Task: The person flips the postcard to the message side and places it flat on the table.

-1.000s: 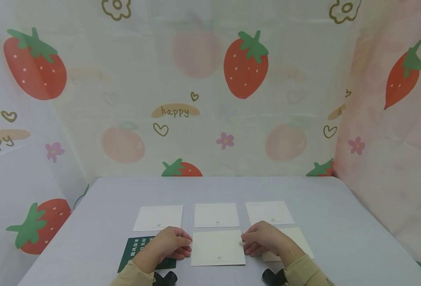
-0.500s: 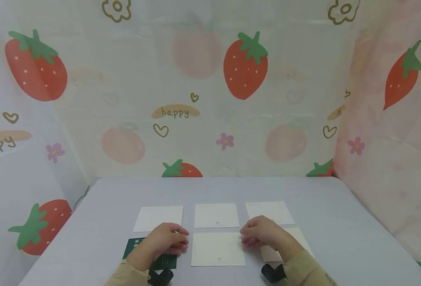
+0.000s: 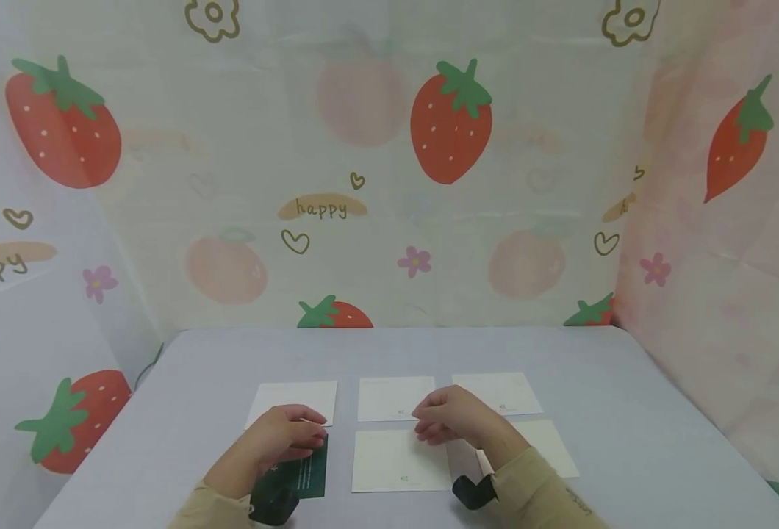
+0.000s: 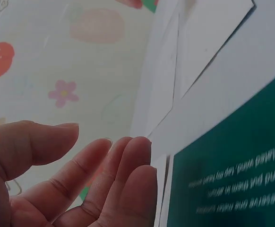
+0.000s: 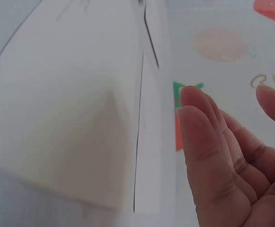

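Pale cards and a dark green card lie flat in two rows on the table. My left hand (image 3: 273, 444) hovers over the green card (image 3: 313, 470) and hides part of it. In the left wrist view, its thumb and fingers (image 4: 88, 177) are apart and relaxed, beside the green card's small white print. My right hand (image 3: 458, 419) is above the front middle cream card (image 3: 389, 470), covering its upper right corner. Seen from the right wrist, these loosely bent fingers (image 5: 206, 156) hold nothing, and a shadow falls on the cream card (image 5: 57, 109).
Behind are three white cards: back left (image 3: 297, 397), back middle (image 3: 389, 393) and back right (image 3: 505, 393). A front right cream card (image 3: 551, 448) is partly behind my right arm. The white table (image 3: 654, 470) meets a strawberry-print curtain (image 3: 528, 147).
Both hands have moved left and slightly away from me, off the sides of the front middle card. The right hand now hangs over that card. It has shifted slightly since; the other cards stay put.
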`<state>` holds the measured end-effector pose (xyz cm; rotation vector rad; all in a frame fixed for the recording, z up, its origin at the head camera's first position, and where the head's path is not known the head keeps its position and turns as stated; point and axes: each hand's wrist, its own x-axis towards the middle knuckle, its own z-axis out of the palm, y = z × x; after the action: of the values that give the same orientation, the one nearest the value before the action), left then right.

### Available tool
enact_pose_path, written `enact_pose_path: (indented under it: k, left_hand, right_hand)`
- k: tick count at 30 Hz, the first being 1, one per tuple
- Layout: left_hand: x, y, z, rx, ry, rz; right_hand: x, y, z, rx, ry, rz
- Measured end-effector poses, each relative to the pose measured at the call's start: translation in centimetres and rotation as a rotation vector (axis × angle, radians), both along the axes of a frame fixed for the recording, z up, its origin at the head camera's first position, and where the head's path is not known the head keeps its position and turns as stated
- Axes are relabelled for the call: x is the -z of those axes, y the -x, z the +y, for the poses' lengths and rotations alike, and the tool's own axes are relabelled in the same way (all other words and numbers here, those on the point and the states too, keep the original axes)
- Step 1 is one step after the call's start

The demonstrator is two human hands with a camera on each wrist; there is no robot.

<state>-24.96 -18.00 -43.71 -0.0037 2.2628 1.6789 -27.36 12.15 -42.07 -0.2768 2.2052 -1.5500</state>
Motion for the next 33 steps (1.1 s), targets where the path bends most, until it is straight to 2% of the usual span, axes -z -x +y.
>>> enact_pose_path:
  k: [11,23,33]
  left_hand:
    - [0.1,-0.3,-3.2,-0.112,0.082,-0.004]
    - [-0.5,-0.7,-6.4,-0.182,0.164,-0.014]
    - [-0.2,-1.1,-9.9,-0.228,0.206,-0.094]
  right_hand:
    - [0.7,0.2,-3.3,-0.021,0.087,-0.022]
    - [1.5,-0.1,-7.0,0.011,0.072,-0.054]
    - [2.3,-0.7,-9.2,0.037,0.112,-0.091]
